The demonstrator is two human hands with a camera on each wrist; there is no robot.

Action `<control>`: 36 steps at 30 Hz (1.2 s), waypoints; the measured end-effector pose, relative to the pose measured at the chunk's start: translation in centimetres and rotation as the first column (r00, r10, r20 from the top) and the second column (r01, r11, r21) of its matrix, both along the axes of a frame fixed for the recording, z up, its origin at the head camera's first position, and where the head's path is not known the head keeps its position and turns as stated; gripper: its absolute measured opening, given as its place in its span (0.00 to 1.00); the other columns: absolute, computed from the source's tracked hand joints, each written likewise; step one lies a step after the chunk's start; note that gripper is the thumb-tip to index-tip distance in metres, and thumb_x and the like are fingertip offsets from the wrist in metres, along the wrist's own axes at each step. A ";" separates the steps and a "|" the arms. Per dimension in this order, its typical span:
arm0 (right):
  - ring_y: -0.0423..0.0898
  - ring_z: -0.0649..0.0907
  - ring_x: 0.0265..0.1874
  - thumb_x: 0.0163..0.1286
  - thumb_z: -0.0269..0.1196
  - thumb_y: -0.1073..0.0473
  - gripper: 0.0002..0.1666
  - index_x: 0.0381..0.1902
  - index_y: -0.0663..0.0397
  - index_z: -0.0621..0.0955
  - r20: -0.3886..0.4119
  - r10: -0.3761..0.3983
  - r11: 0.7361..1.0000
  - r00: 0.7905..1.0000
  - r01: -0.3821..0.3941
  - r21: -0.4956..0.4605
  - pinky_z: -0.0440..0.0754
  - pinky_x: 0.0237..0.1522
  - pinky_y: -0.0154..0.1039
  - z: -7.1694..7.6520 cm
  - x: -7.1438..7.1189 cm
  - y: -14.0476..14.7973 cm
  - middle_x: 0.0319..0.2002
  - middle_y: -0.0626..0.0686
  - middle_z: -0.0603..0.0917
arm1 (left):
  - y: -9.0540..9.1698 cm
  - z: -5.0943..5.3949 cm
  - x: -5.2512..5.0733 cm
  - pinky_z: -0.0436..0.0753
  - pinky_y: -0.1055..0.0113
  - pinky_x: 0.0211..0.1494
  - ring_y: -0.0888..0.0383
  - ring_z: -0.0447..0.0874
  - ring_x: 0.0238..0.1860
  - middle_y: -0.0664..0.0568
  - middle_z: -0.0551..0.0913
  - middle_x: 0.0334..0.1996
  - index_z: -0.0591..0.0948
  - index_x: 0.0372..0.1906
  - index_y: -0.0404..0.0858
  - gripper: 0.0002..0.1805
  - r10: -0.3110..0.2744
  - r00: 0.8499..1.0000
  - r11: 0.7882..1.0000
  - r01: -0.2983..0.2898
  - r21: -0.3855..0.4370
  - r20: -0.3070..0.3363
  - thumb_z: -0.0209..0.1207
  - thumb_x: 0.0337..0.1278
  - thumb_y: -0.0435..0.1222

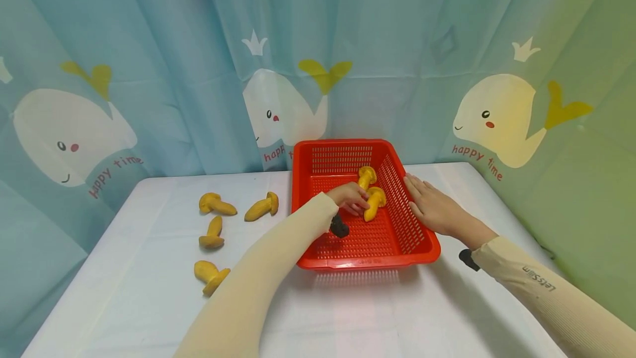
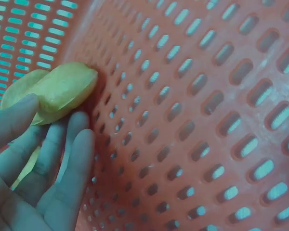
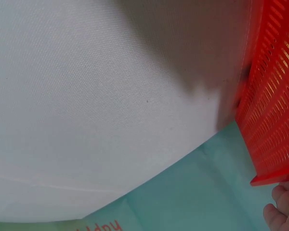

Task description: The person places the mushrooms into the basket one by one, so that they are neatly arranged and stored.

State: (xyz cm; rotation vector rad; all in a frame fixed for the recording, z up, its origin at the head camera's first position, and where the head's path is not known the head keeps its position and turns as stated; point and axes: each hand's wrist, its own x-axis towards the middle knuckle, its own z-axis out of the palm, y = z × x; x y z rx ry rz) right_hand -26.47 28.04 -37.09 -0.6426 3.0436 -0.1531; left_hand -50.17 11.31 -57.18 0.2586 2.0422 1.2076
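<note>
A red plastic basket with slotted walls stands on the table. Inside it my left hand pinches a yellow mushroom, whose pale stem end is partly hidden by the fingers. The left wrist view has the thumb on one side of this mushroom and the fingers below it. Just behind lies a second yellow mushroom, also in the basket near its right wall. My right hand rests on the basket's right rim, fingers extended; only its fingertips appear in the right wrist view.
Several more yellow mushrooms lie left of the basket, among them one nearest it and one near the left forearm. A white cloth covers the table. Behind hangs a blue curtain with whale prints.
</note>
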 end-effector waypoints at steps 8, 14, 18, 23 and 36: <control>0.63 0.52 0.72 0.73 0.45 0.55 0.38 0.72 0.69 0.48 -0.001 0.008 1.000 1.000 -0.008 0.003 0.51 0.71 0.60 0.0 0.0 -0.2 0.73 0.66 0.49 | -1.9 4.5 3.0 0.86 0.56 0.40 0.47 0.86 0.38 0.47 0.83 0.45 0.79 0.51 0.39 0.19 0.024 0.997 0.999 -0.027 0.037 0.074 0.65 0.53 0.39; 0.63 0.52 0.72 0.73 0.44 0.55 0.37 0.72 0.69 0.48 -0.007 0.019 1.000 1.000 -0.019 0.000 0.52 0.71 0.60 0.0 -0.1 -0.2 0.73 0.67 0.49 | -4.5 14.4 10.3 0.84 0.57 0.48 0.48 0.85 0.43 0.43 0.83 0.46 0.77 0.52 0.36 0.18 0.013 0.997 1.000 -0.013 -0.010 0.074 0.59 0.60 0.41; 0.63 0.52 0.72 0.73 0.45 0.54 0.37 0.72 0.69 0.48 -0.004 0.018 1.000 1.000 -0.018 0.001 0.51 0.71 0.60 0.0 -0.1 -0.2 0.73 0.66 0.49 | -5.0 15.7 10.9 0.84 0.58 0.47 0.48 0.85 0.43 0.43 0.82 0.46 0.76 0.52 0.38 0.19 0.006 0.994 1.000 -0.004 -0.022 0.106 0.60 0.59 0.42; 0.63 0.52 0.72 0.73 0.44 0.55 0.37 0.72 0.69 0.47 0.001 0.019 1.000 1.000 -0.019 0.003 0.51 0.71 0.60 -0.1 -0.1 -0.2 0.73 0.66 0.49 | -5.8 18.5 13.0 0.78 0.54 0.58 0.44 0.79 0.55 0.40 0.76 0.58 0.70 0.63 0.40 0.22 -0.002 0.996 0.999 0.006 -0.041 0.093 0.52 0.66 0.41; 0.63 0.52 0.72 0.73 0.44 0.56 0.37 0.72 0.69 0.48 0.007 0.016 1.000 1.000 -0.016 -0.008 0.51 0.71 0.61 0.2 0.0 0.1 0.73 0.67 0.49 | -8.7 23.5 15.7 0.70 0.49 0.66 0.40 0.70 0.63 0.37 0.69 0.64 0.66 0.65 0.35 0.26 -0.092 0.994 0.993 0.087 0.081 0.062 0.49 0.67 0.41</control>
